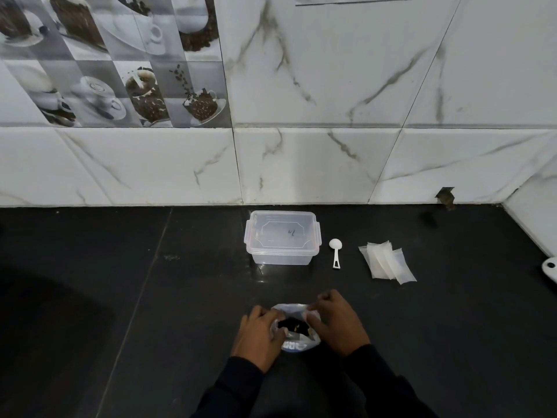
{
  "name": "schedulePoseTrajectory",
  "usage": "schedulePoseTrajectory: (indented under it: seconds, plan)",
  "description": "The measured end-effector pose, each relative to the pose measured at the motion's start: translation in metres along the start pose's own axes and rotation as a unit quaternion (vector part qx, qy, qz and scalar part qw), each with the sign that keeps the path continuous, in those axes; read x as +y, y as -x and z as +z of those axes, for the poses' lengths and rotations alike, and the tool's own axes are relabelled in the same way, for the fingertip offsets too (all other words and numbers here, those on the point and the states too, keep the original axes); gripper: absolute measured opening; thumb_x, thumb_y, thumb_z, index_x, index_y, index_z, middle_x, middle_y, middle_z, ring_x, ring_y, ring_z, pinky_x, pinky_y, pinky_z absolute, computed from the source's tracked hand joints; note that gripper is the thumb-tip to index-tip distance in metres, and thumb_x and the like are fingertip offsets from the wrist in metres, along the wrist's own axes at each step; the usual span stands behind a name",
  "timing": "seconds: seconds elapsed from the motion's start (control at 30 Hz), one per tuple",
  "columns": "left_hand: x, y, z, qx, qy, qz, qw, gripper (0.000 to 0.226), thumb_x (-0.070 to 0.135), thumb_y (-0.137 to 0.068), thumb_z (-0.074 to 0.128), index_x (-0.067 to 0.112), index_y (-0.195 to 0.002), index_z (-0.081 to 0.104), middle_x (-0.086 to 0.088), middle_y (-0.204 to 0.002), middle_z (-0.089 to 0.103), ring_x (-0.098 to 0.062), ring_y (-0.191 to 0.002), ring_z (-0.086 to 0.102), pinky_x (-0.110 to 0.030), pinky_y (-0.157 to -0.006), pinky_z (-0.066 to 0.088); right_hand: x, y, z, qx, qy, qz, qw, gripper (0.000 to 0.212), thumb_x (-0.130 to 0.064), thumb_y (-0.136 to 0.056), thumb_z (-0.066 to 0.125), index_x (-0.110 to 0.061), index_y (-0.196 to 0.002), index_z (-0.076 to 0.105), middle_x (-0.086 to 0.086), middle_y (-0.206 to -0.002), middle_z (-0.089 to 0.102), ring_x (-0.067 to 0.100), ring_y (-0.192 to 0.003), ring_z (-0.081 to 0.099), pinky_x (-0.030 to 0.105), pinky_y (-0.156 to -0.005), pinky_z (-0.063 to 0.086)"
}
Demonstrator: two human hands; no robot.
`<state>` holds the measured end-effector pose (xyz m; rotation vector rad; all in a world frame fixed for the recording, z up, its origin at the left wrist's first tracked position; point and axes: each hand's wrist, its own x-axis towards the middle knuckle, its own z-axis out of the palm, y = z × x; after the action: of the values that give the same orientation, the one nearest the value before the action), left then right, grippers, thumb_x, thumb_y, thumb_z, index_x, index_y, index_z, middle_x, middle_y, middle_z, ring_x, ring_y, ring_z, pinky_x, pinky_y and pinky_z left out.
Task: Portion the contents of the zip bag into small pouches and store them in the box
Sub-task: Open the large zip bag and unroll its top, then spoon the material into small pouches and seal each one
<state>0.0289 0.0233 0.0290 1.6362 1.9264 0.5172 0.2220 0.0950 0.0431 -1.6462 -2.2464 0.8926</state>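
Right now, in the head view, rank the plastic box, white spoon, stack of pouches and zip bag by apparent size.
1. plastic box
2. stack of pouches
3. white spoon
Unplaced: zip bag, nearest the camera and partly covered by the left hand and right hand.

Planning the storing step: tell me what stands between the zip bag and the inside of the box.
The lid sits on the box, covering its opening. On the counter between the zip bag and the box, nothing else shows.

Zip bag (291, 309) contents dark, unidentifiable; white object (550, 268), perhaps fixture, cut off.
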Motion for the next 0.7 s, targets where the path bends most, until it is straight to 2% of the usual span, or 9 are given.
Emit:
schedulePoseTrajectory:
  seconds: [0.07,0.17,0.27,0.4,0.57,0.7]
  plan:
    - [0.000,0.000,0.001,0.010,0.035,-0.001,0.999,0.026,0.037,-0.090,0.060,0.039,-0.116,0.062,0.010,-0.108,0.048,-0.013,-0.102,0.055,-0.024,-0.089,0.046,0.001,-0.015,-0.009,0.062,-0.030,0.030,0.997,0.017,-0.035,-0.089,0.069,-0.021,-0.097,0.074,-0.004,-0.102,0.055,0.011,-0.091,0.061,0.027,-0.085,0.049]
    - [0.000,0.002,0.002,0.018,0.063,-0.002,0.998,0.023,0.036,-0.090,0.062,0.037,-0.112,0.064,0.010,-0.105,0.050,-0.009,-0.096,0.059,-0.020,-0.085,0.046,0.017,-0.054,-0.019,0.120,-0.031,0.105,0.987,0.021,-0.034,-0.088,0.069,-0.016,-0.098,0.070,0.002,-0.100,0.060,0.020,-0.093,0.062,0.034,-0.087,0.050]
    - [0.001,0.003,0.001,0.020,0.081,-0.003,0.997,0.022,0.035,-0.090,0.061,0.037,-0.112,0.064,0.010,-0.104,0.050,-0.006,-0.095,0.059,-0.020,-0.085,0.047,0.035,-0.094,-0.025,0.124,-0.013,0.179,0.976,0.025,-0.035,-0.087,0.067,-0.012,-0.094,0.066,0.008,-0.096,0.062,0.027,-0.095,0.063,0.035,-0.081,0.049]
    - [-0.001,0.007,0.002,0.020,0.091,-0.004,0.996,0.024,0.036,-0.091,0.061,0.039,-0.115,0.062,0.013,-0.107,0.049,-0.002,-0.097,0.057,-0.018,-0.086,0.047,0.053,-0.128,-0.029,0.120,0.012,0.207,0.971,0.029,-0.034,-0.086,0.068,-0.006,-0.090,0.064,0.013,-0.097,0.063,0.031,-0.093,0.063,0.031,-0.072,0.042]
    - [-0.004,0.009,0.006,0.019,0.102,-0.001,0.995,0.027,0.034,-0.090,0.062,0.041,-0.115,0.061,0.016,-0.113,0.047,0.002,-0.102,0.056,-0.016,-0.090,0.046,0.060,-0.146,-0.028,0.093,0.034,0.228,0.968,0.034,-0.035,-0.084,0.072,-0.005,-0.098,0.065,0.014,-0.104,0.066,0.031,-0.098,0.064,0.034,-0.078,0.048]
    - [-0.003,0.009,0.007,0.023,0.113,0.003,0.993,0.028,0.039,-0.088,0.062,0.042,-0.116,0.061,0.018,-0.118,0.047,0.005,-0.105,0.054,-0.017,-0.093,0.047,0.055,-0.150,-0.028,0.088,0.038,0.232,0.968,0.033,-0.030,-0.084,0.073,-0.005,-0.105,0.065,0.014,-0.109,0.065,0.031,-0.103,0.064,0.033,-0.081,0.047]
